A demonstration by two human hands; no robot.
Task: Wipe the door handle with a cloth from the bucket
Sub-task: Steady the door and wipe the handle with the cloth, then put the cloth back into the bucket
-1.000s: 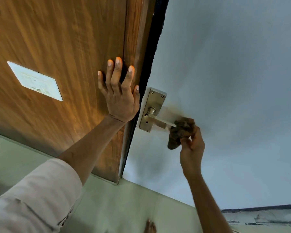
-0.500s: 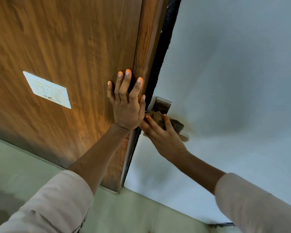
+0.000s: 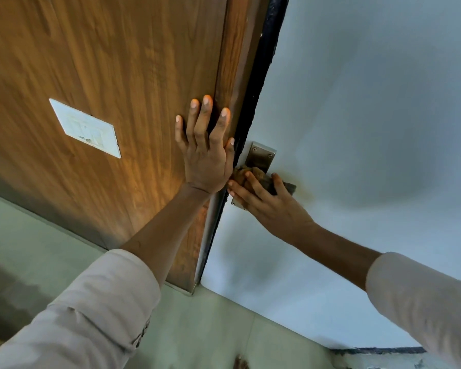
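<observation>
A metal door handle plate (image 3: 261,155) is fixed to the pale grey door (image 3: 370,115) beside its dark edge. My right hand (image 3: 272,203) presses a brown cloth (image 3: 264,179) over the lever and the lower part of the plate, so the lever is hidden. My left hand (image 3: 205,153) lies flat with fingers spread against the wooden panel (image 3: 104,62), just left of the handle. The bucket is not in view.
A white switch plate (image 3: 87,127) sits on the wooden panel to the left. Pale green floor tiles (image 3: 224,323) lie below, with a toe (image 3: 240,363) showing at the bottom edge. A dark strip (image 3: 264,62) runs between wood and door.
My right hand has moved the cloth from the lever's outer end inward onto the plate, and now covers the lever. The left hand stays flat on the wood.
</observation>
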